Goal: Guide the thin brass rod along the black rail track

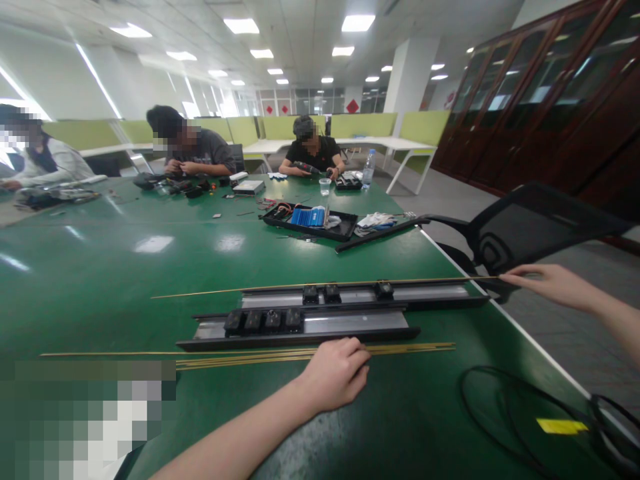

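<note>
My left hand lies on a bundle of thin brass-coloured rods on the green table, its fingers curled closed over them. Between finger and thumb, my right hand pinches the right end of a single long thin rod. That rod stretches left along the far edge of the rear black-and-silver channel, which carries three black blocks. Nearer to me, a second such channel has several black blocks side by side at its left. The fingertips of my left hand are partly hidden.
A black tray with a blue finned part sits farther back, beside gloves and a black bar. A black cable coils at right. A chair stands past the edge. Several people work across the table.
</note>
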Tool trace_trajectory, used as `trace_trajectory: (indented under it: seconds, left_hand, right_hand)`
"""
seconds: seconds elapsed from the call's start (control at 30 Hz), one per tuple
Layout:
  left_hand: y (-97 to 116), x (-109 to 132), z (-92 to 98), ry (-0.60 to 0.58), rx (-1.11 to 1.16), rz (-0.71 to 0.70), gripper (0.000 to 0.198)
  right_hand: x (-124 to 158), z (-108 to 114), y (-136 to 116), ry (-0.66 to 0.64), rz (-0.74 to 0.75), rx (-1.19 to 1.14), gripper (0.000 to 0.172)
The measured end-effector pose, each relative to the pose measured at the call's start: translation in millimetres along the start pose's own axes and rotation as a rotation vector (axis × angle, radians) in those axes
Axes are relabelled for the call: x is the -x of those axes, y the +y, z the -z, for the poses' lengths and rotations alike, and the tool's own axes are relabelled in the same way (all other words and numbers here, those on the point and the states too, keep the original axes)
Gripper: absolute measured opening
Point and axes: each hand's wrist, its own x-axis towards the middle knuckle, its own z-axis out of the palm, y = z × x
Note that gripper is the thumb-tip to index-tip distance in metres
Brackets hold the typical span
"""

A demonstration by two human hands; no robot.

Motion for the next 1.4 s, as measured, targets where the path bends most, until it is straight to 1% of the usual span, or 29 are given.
trace_trajectory:
  seconds: [0.07, 0.1, 0.37, 0.53, 0.7, 0.87, 1.17, 1.4]
  left_hand:
    - [0, 0, 0.2, -0.003, -0.003, -0.001, 0.02]
    - [0, 0, 0.5, -0.004, -0.005, -0.001, 0.02]
    - [1, -1, 2.1, 0.004, 0.007, -0.003, 0.02]
    - [-1, 0, -0.5, 0.007, 0.012, -0.004, 0.02]
    - [-1, 1, -1.0, 0.016, 0.009, -0.004, 0.02]
    - [-1, 0, 0.4, 0.007, -0.001, -0.003, 0.02]
    - [-1, 0, -0.9, -0.004, 0.007, 0.0, 0.02]
    - [-1, 0, -0.2, -0.002, 0.006, 0.002, 0.02]
  right_hand:
    - [-1, 0, 3, -0.095, -0.049, -0.044, 0.073]
    - [-1, 0, 4, -0.118, -0.065, -0.06, 0.074]
    - [-3, -1, 8, -0.075, -0.041, -0.063, 0.07]
    - [-4, -1, 13, -0.099, -0.043, -0.081, 0.068]
    - [-4, 1, 12, -0.091, -0.079, -0.07, 0.07]
    - [-4, 1, 11, -0.058, -0.044, -0.069, 0.067]
    - [-7, -2, 18, -0.05, -0.039, -0.079, 0.068]
    - [-5, 1, 15, -0.037, -0.05, -0.085, 0.068]
